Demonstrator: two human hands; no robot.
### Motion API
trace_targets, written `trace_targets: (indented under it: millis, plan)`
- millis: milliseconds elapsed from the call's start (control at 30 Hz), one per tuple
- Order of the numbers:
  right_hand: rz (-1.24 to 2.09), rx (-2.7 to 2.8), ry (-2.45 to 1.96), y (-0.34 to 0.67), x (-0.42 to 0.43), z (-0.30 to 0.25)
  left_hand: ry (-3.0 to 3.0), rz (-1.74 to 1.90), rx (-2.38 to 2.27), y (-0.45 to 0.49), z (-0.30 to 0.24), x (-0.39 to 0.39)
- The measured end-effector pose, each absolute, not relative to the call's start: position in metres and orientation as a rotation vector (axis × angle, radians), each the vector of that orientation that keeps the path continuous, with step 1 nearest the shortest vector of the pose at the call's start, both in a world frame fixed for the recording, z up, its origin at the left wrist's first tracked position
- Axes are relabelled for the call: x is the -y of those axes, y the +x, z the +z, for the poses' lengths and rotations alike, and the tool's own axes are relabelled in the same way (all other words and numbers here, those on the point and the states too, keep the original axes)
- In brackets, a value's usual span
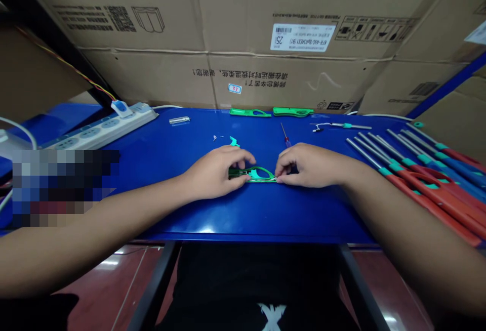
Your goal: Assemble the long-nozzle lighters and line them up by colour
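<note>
A green lighter handle shell [261, 179] lies open side up on the blue table, with a teal trigger piece [253, 174] inside it. My left hand [214, 171] grips the shell's left part, thumb along the near edge and fingers curled over the far side. At the shell's right end, my right hand [301, 165] has thumb and forefinger pinched together; a tiny whitish bit shows there, too small to name. Just beyond my left fingers lies a loose teal plastic part [234, 141]. A screwdriver [286, 139] with a purple handle lies beyond my right hand.
Two green shells [250, 113] lie along the back by a cardboard box [243, 27]. A metal lighter tube [353, 126] with wire is back right. Several red and blue long lighters [425, 184] fill the right side. A power strip [102, 126] stands left; a metal cylinder [179, 120] is nearby.
</note>
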State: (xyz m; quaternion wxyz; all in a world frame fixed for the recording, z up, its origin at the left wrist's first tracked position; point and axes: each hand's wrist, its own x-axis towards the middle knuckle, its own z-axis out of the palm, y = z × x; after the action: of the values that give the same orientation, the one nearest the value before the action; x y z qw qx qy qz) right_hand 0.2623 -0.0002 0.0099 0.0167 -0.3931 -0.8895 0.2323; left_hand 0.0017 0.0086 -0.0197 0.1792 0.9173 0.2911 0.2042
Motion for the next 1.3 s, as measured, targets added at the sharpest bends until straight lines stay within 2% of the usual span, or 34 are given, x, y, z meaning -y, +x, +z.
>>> trace_targets:
  millis: [267,633,700,833,1000,1300]
  plan:
    - [0.687,2.782,-1.198,0.262,0.000,0.009,2.392,0.588,-0.958,0.013,-0.027,-0.013]
    - [0.598,2.840,-1.102,0.268,0.000,0.013,2.424,0.632,-0.878,0.005,-0.022,-0.018]
    - [0.562,2.803,-1.081,0.272,-0.002,0.015,2.417,0.708,-0.969,-0.006,-0.016,-0.031]
    - [0.353,2.641,-1.224,0.279,-0.008,0.015,2.322,0.840,-1.440,-0.038,-0.006,-0.069]
    - [0.241,2.583,-1.337,0.283,-0.014,0.009,2.346,0.635,-1.705,-0.057,-0.009,-0.094]
    - [0.249,2.589,-1.368,0.278,-0.011,0.009,2.586,0.534,-1.547,-0.051,-0.026,-0.094]
